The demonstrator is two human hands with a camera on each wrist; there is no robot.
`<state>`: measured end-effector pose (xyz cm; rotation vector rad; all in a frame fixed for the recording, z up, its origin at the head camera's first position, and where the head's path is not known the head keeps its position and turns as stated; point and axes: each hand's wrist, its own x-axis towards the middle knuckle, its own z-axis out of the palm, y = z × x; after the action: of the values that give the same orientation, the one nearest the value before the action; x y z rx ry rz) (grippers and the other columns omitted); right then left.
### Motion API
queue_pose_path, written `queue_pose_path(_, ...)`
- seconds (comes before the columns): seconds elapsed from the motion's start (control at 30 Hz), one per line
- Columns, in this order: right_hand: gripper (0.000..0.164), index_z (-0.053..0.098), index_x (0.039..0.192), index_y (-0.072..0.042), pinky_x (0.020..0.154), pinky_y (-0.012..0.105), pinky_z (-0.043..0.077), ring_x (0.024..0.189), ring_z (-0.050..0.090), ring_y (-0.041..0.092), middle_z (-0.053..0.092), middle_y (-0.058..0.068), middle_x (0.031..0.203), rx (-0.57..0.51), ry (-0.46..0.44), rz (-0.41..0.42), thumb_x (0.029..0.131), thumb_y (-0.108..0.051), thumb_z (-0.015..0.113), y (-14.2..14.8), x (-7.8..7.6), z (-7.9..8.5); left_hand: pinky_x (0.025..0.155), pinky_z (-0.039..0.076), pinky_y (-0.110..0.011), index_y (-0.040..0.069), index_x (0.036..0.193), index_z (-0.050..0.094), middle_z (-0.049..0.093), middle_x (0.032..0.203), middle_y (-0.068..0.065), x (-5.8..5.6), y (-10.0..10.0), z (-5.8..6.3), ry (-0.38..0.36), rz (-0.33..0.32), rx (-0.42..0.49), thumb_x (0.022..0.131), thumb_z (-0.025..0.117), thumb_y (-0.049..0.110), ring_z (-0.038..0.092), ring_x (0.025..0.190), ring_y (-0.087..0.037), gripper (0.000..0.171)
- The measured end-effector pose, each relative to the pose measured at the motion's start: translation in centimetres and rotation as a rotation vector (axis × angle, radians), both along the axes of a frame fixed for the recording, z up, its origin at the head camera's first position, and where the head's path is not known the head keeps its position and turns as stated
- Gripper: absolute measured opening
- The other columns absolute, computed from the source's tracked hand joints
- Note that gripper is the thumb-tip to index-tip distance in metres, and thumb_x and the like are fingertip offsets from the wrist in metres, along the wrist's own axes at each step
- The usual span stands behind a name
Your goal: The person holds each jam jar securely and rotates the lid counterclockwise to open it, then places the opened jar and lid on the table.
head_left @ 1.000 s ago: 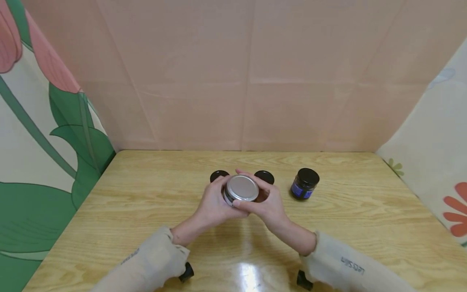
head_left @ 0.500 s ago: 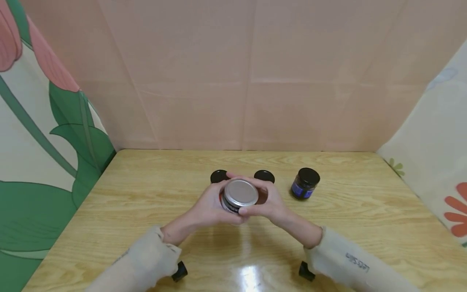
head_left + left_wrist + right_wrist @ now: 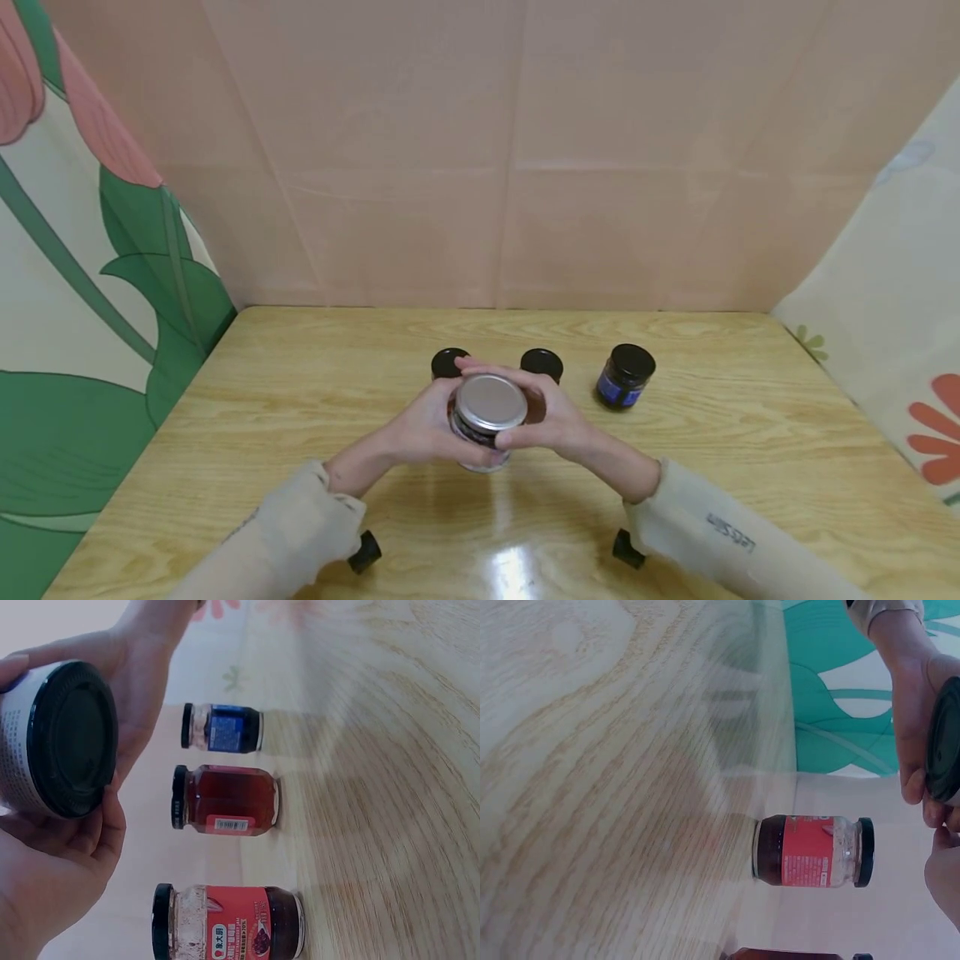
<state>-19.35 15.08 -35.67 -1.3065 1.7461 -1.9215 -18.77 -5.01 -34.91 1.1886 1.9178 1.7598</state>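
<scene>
A short can with a silver top is held between both hands above the table. Its dark, rimmed underside and a pale printed label face the left wrist view. The left hand grips the can from the left, thumb across its near side. From the right, the right hand holds it near the top rim, thumb in front and fingers round the back. Just behind the hands stand two black-lidded jars, the left jar and the middle jar, partly hidden in the head view.
To the right stands a smaller black-lidded jar with a blue label. The left wrist view shows a red-labelled jar and a jar of red-brown contents, both upright on the wooden table. A pinkish sheet hangs behind.
Both hands have brought the can slightly toward the body and to the left, so more of its side shows below the silver top. The jars have stayed in place.
</scene>
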Motion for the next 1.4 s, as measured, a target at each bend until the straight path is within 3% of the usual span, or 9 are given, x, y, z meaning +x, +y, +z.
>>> queue_pose_path(0.37,0.077,0.031,0.142,0.011,0.118,0.037,0.020,0.145,0.022,0.031,0.029,0.022,0.153,0.028,0.049,0.144,0.088,-0.030,0.068,0.2,-0.4,0.8,0.097,0.047,-0.035,-0.006,0.125,0.049,0.060,0.115,-0.024,-0.4,-0.1,0.0,0.039,-0.170,0.009,0.077,0.075,0.019,0.060,0.104,-0.017,0.061)
queue_pose_path(0.57,0.075,0.028,0.146,0.007,0.116,0.037,0.024,0.145,0.022,0.030,0.030,0.012,0.155,0.043,0.007,0.189,0.092,-0.031,0.063,0.3,-0.4,1.1,0.095,0.048,-0.036,-0.005,0.126,0.050,0.061,0.114,-0.022,0.0,0.1,0.0,0.004,-0.115,0.009,0.076,0.076,0.030,0.060,0.103,-0.017,0.065)
queue_pose_path(0.67,0.075,0.026,0.146,0.009,0.115,0.037,0.027,0.144,0.027,0.029,0.030,0.013,0.155,0.050,-0.001,0.164,0.093,-0.033,0.060,0.4,-0.3,1.1,0.094,0.048,-0.036,0.000,0.124,0.053,0.063,0.114,-0.016,0.4,0.3,0.3,-0.039,-0.021,-0.020,0.075,0.077,0.026,0.061,0.102,-0.018,0.060)
queue_pose_path(0.77,0.071,0.028,0.145,0.008,0.112,0.035,0.031,0.141,0.034,0.023,0.033,0.013,0.154,0.059,-0.034,0.105,0.094,-0.031,0.059,0.7,-0.1,1.0,0.093,0.048,-0.036,0.005,0.122,0.056,0.064,0.113,-0.010,0.9,0.5,0.7,-0.060,0.123,-0.064,0.073,0.077,0.020,0.061,0.101,-0.018,0.056)
queue_pose_path(1.03,0.062,0.038,0.145,-0.002,0.103,0.028,0.041,0.129,0.048,0.016,0.044,0.013,0.147,0.164,-0.150,-0.139,0.092,-0.022,0.064,0.8,0.7,0.8,0.084,0.051,-0.035,0.008,0.119,0.059,0.066,0.108,-0.006,2.1,1.4,1.1,-0.070,0.496,-0.181,0.069,0.083,0.025,0.061,0.095,-0.018,0.058)
queue_pose_path(1.23,0.056,0.046,0.141,-0.007,0.097,0.027,0.045,0.121,0.054,0.018,0.053,0.013,0.137,0.209,-0.169,-0.350,0.091,-0.022,0.066,0.0,1.7,1.1,0.076,0.049,-0.034,0.009,0.110,0.062,0.066,0.098,-0.002,2.7,2.3,1.2,0.085,0.722,-0.298,0.063,0.084,0.030,0.058,0.088,-0.016,0.057)
queue_pose_path(1.4,0.051,0.054,0.134,-0.012,0.091,0.029,0.049,0.113,0.058,0.020,0.059,0.009,0.129,0.236,-0.254,-0.518,0.088,-0.026,0.070,-0.9,2.8,1.7,0.077,0.047,-0.037,0.009,0.105,0.064,0.067,0.095,-0.002,2.6,2.8,1.5,0.187,0.839,-0.392,0.059,0.085,0.037,0.057,0.091,-0.020,0.058)
